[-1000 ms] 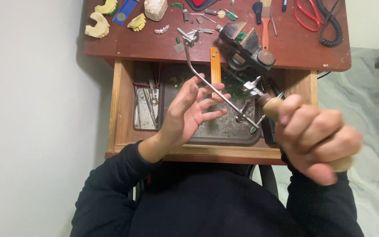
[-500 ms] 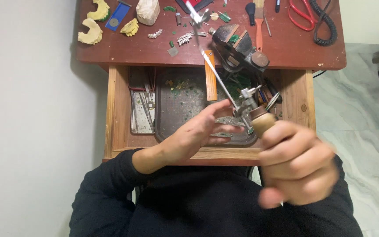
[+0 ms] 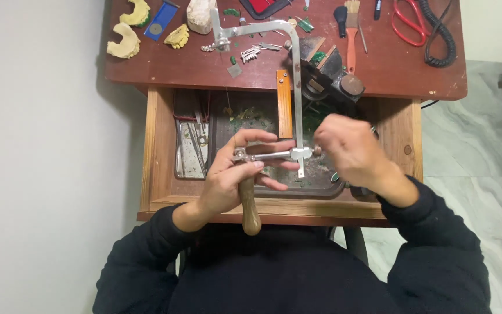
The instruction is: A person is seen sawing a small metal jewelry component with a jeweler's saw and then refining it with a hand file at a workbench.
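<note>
A single head-worn camera looks steeply down from close above, facing the counter (image 3: pixel 164 70) whose far edge lies at the top.

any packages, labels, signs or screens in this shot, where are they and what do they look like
blue card: back left of the desk, between two yellow casts; flat blue rectangle with a round mark, perhaps a packet.
red case: back edge of the desk, cut off by the frame; dark with a red rim, kind unclear.
No signs or screens show.
The left hand and right hand hold a saw frame, which bears no visible label.
</note>
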